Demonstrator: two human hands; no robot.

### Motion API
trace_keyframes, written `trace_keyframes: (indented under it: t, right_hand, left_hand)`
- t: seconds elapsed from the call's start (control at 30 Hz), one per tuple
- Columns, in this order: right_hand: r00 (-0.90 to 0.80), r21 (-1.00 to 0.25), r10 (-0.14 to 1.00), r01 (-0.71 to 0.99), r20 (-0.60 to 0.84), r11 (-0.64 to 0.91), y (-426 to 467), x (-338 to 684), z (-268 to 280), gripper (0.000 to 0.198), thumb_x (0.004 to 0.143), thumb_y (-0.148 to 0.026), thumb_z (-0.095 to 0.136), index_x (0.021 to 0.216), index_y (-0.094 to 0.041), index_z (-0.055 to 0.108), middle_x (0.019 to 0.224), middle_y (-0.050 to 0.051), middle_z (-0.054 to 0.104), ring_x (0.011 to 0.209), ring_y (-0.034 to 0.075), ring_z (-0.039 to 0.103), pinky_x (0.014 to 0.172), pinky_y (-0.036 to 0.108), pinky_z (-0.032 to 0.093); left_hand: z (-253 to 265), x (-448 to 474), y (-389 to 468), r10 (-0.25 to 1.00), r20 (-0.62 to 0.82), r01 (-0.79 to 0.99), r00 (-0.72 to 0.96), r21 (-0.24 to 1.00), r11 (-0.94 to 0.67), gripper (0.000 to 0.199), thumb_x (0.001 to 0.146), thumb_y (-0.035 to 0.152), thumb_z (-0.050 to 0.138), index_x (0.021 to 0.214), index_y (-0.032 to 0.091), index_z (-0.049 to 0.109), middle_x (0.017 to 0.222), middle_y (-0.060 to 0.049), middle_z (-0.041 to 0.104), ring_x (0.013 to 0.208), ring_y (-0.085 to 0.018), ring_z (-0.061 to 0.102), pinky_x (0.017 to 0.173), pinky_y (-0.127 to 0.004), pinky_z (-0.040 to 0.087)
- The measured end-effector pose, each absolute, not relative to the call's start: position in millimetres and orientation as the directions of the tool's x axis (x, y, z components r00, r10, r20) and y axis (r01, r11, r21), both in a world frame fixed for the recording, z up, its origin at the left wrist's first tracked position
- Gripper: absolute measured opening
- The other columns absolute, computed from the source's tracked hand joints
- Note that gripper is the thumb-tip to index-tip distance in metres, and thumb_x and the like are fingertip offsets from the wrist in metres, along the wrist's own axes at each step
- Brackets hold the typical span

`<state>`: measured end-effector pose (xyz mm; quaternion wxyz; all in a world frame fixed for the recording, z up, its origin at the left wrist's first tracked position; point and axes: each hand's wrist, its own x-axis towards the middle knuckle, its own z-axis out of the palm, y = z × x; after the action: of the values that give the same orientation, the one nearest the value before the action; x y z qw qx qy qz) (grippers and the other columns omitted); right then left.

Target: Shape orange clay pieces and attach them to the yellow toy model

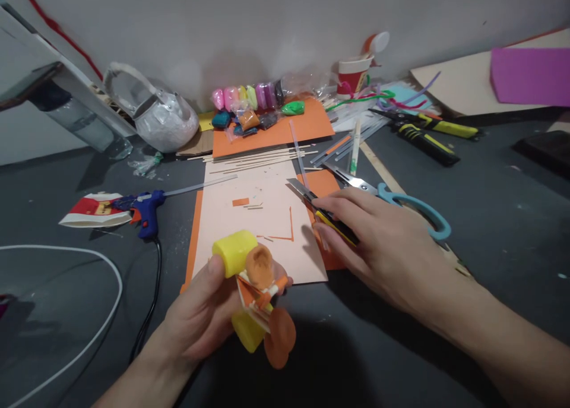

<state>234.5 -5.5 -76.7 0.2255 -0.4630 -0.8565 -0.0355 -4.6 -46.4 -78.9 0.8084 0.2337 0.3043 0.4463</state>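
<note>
My left hand (pixel 196 316) grips a small craft model with yellow cylinders (pixel 234 252) and orange round discs (pixel 280 337), holding it above the near edge of a pale sheet (pixel 271 262). Part of the model is hidden by my fingers and palm. To the right, my right hand (pixel 383 242) has its fingers closed around a black and yellow utility knife (pixel 335 225). The knife's blade is out and points toward the upper left, over an orange sheet (pixel 327 185). Scissors with blue handles (pixel 412 203) lie just beyond the right hand, partly covered by it.
A blue glue gun (pixel 149 209) rests on a red-and-white paper piece (pixel 95 211) at left, its black cord (pixel 157 277) running forward. Packets of coloured clay (pixel 249 99), thin sticks (pixel 258 158), a silver kettle-shaped pot (pixel 164 117) and pliers (pixel 425 144) lie farther back.
</note>
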Motion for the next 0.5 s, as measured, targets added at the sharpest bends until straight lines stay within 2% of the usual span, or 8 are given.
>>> trace_keyframes:
  t: [0.03, 0.1, 0.23, 0.33, 0.5]
  right_hand:
    - [-0.482, -0.236, 0.731, 0.732, 0.484, 0.639, -9, 234, -74, 0.021, 0.101, -0.021, 0.054, 0.115, -0.012, 0.067, 0.106, 0.014, 0.071, 0.093, 0.024, 0.072, 0.075, 0.034, 0.055]
    - [-0.504, -0.317, 0.639, 0.583, 0.581, 0.748, -17, 231, -69, 0.024, 0.102, -0.024, 0.055, 0.122, -0.015, 0.065, 0.119, 0.014, 0.068, 0.107, 0.02, 0.069, 0.089, 0.031, 0.056]
    - [-0.484, -0.291, 0.491, 0.431, 0.724, 0.854, -28, 221, -67, 0.019, 0.102, -0.028, 0.059, 0.118, -0.021, 0.067, 0.123, 0.009, 0.068, 0.119, 0.018, 0.064, 0.105, 0.031, 0.053]
    - [-0.409, -0.316, 0.503, 0.444, 0.761, 0.839, -33, 213, -67, 0.012, 0.1, -0.024, 0.062, 0.107, -0.024, 0.071, 0.117, 0.006, 0.07, 0.117, 0.016, 0.066, 0.107, 0.029, 0.053]
    - [-0.385, -0.384, 0.556, 0.438, 0.737, 0.813, -37, 206, -66, 0.014, 0.099, -0.018, 0.061, 0.098, -0.026, 0.072, 0.114, 0.001, 0.071, 0.112, 0.014, 0.068, 0.106, 0.026, 0.053]
  left_hand:
    - [-79, -4, -46, 0.85, -0.277, -0.596, 0.449, 0.616, 0.515, 0.044, 0.08, 0.058, 0.081, 0.098, 0.017, 0.08, 0.087, -0.004, 0.076, 0.085, -0.018, 0.072, 0.091, -0.035, 0.058]
    - [-80, -4, -45, 0.812, -0.264, -0.611, 0.521, 0.548, 0.571, 0.043, 0.085, 0.056, 0.078, 0.103, 0.018, 0.081, 0.09, -0.004, 0.08, 0.088, -0.018, 0.075, 0.088, -0.028, 0.059]
    - [-82, -3, -47, 0.737, -0.242, -0.599, 0.631, 0.452, 0.661, 0.034, 0.093, 0.048, 0.072, 0.113, 0.022, 0.082, 0.107, 0.0, 0.084, 0.096, -0.014, 0.078, 0.091, -0.02, 0.057]
    - [-84, 0, -49, 0.748, -0.238, -0.597, 0.62, 0.475, 0.646, 0.035, 0.095, 0.047, 0.07, 0.117, 0.023, 0.08, 0.114, 0.002, 0.083, 0.096, -0.016, 0.079, 0.09, -0.02, 0.057]
    - [-85, 3, -52, 0.741, -0.239, -0.544, 0.628, 0.545, 0.638, 0.038, 0.096, 0.051, 0.065, 0.115, 0.022, 0.081, 0.099, -0.003, 0.083, 0.087, -0.019, 0.079, 0.079, -0.023, 0.058]
